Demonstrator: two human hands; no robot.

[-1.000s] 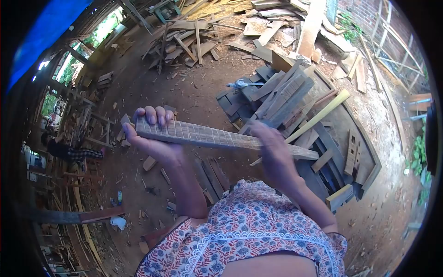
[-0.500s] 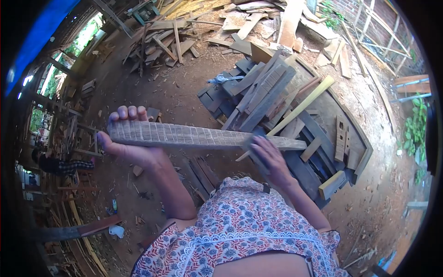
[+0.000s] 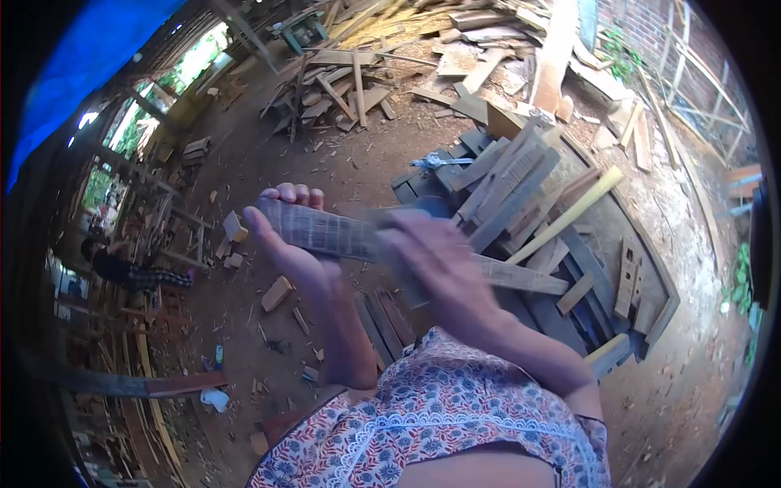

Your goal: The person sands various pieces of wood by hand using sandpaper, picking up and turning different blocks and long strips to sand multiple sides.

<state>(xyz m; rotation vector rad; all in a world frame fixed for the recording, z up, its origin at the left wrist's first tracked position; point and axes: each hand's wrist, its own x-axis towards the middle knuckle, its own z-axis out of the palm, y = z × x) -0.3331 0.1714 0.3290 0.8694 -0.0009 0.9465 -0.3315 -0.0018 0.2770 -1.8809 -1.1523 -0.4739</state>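
Observation:
A long wooden piece with cross lines along it [image 3: 325,232] slants across the middle of the view, its far right end over the bench. Its left end lies in my left hand [image 3: 297,244], palm under it and fingers curled over the far edge. My right hand [image 3: 443,272], blurred by motion, is over the middle of the piece. Pressed under its fingers is a flat dark block [image 3: 399,272], smeared too, which rests against the wood and hides part of it.
A low bench [image 3: 663,313] on the right carries stacked wood strips and a pale yellow stick [image 3: 569,213]. Scrap wood [image 3: 346,89] is piled beyond. A person [image 3: 134,272] is at the far left. A white bag [image 3: 215,398] lies at lower left.
My right hand has moved left along the wooden piece with the flat block, from near its right part to its middle. The whole view has shifted, so the surroundings appear further right.

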